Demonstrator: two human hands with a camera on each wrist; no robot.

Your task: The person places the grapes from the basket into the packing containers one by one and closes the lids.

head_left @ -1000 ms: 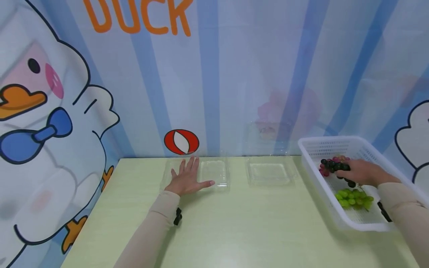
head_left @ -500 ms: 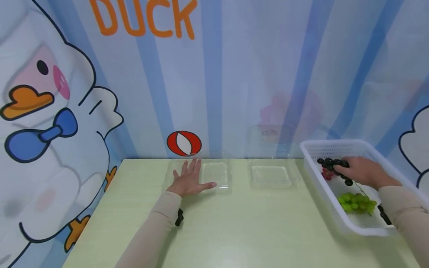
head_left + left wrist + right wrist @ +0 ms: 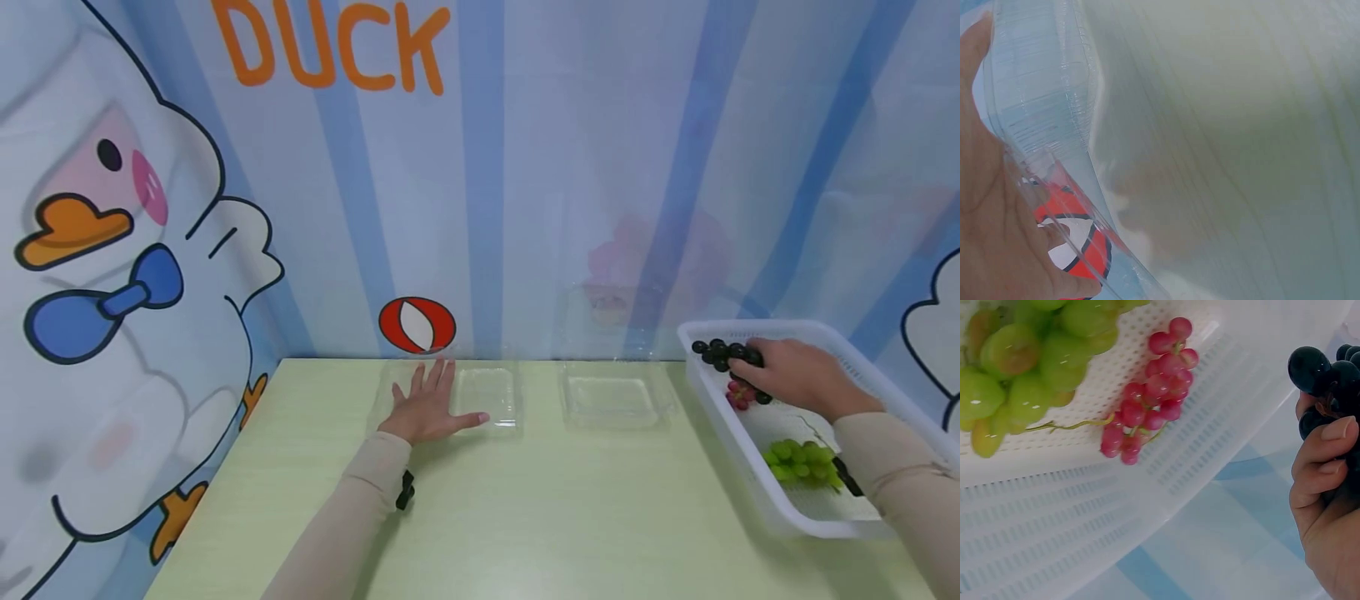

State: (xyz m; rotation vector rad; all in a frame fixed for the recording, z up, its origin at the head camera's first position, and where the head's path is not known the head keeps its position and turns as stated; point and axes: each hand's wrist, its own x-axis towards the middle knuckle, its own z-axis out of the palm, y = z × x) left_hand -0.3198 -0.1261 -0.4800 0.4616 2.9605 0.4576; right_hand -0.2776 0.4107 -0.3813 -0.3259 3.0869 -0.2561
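Black grapes [image 3: 720, 355] have risen toward the far left corner of the basket [image 3: 840, 527]. Along the far edge of the table [image 3: 562, 508], the left hand [image 3: 422, 412], spread wide, touches a clear box [image 3: 491, 398]; beside it stands a second box [image 3: 609, 397]. The right hand [image 3: 801, 377] grips the black grapes; red grapes [image 3: 739, 395] and green grapes [image 3: 802, 463] lie in the basket.
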